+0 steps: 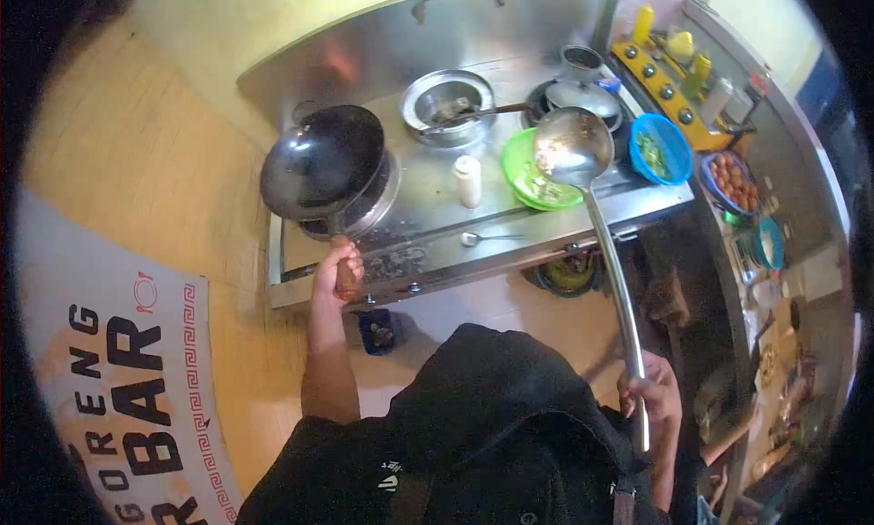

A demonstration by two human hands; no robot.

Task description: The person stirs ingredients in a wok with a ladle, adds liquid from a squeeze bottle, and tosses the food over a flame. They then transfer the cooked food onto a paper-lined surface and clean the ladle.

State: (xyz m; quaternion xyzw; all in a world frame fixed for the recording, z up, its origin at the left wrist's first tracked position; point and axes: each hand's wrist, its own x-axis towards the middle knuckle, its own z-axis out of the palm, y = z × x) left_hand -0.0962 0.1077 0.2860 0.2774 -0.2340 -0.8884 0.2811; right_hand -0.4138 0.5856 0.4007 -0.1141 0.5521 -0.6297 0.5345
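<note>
My left hand (340,265) is wrapped round the wooden handle of a black wok (319,165). The wok is tilted over the left burner (369,211); its inside shows dark, with a bright reflection. On the right, my right hand (651,388) grips the long metal handle of a ladle (583,152), whose wide bowl is raised in front of the stove. Pale bits show at the left side of that bowl. Behind it, partly covered, is a green basin (528,181) with light chopped food. A white bottle (468,181) stands between the wok and this basin.
A metal pot (482,129) with a utensil across it sits mid-stove. Further right are a lidded pan (583,97), a blue basin (669,129) with greens and a basket of eggs (731,181). A spoon (473,239) lies near the front edge. Another person's arm (733,431) shows at lower right.
</note>
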